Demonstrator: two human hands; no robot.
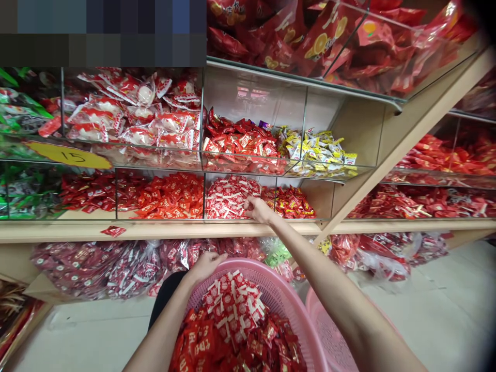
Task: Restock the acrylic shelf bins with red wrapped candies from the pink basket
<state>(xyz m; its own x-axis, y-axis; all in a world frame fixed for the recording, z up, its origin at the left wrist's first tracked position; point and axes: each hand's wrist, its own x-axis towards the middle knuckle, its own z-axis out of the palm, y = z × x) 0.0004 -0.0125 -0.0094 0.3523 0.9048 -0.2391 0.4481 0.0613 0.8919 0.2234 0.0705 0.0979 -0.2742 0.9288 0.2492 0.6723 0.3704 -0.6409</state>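
A pink basket (306, 315) holds red wrapped candies and a heap of red-and-white ones. My left hand (209, 262) rests on the basket's far rim, its fingers around the edge. My right hand (259, 210) reaches into the lower shelf, at the right side of a pile of red-and-white candies (228, 196); its fingers are curled, and what they hold, if anything, is hidden. Just right of it lie red-and-yellow candies (294, 202). Orange-red candies (174, 194) fill the compartment to the left.
Clear dividers and a wooden shelf edge (155, 229) front the compartments. One red candy (113, 231) lies on that edge. Bagged candies (135, 268) sit below. Another pink basket (333, 325) stands at the right. A yellow tag (70, 155) reads 15.
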